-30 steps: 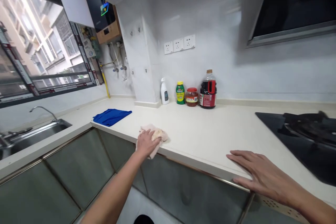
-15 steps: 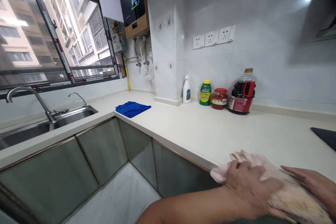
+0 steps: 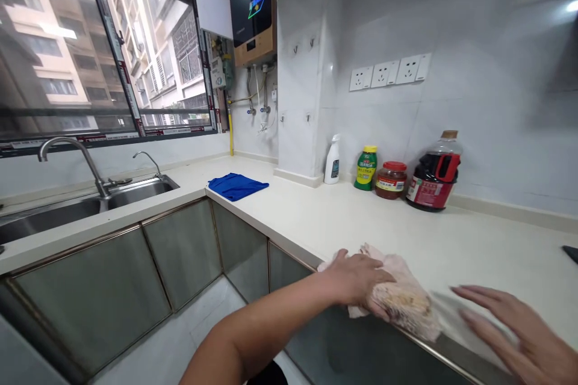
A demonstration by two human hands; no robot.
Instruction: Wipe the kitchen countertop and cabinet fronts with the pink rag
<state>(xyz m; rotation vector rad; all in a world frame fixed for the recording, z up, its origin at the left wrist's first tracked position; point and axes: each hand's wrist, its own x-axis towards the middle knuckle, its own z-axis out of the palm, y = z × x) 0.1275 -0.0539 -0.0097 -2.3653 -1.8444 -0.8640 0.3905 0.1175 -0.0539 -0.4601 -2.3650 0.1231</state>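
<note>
A pale pink, stained cloth (image 3: 401, 301) lies bunched over the front edge of the white countertop (image 3: 474, 243), part of it hanging down the front. Over its left part is my left hand (image 3: 356, 280), its thumb and fingers gripping the fabric; some fingertips are hidden in the folds. My right hand (image 3: 519, 331) is held apart from the cloth at the lower right, slightly blurred, with fingers stretched out and nothing in them.
A blue cloth (image 3: 237, 185) lies at the counter's inner corner. Along the wall stand a spray bottle (image 3: 332, 162), a green bottle (image 3: 365, 169), a red-lidded jar (image 3: 391, 181) and a large dark bottle (image 3: 433, 177). At left is a sink (image 3: 142, 192) with taps.
My left hand has moved left along the counter edge with the pink cloth. The right hand, close beside the cloth before, is now farther from it. The view has shifted slightly right.
</note>
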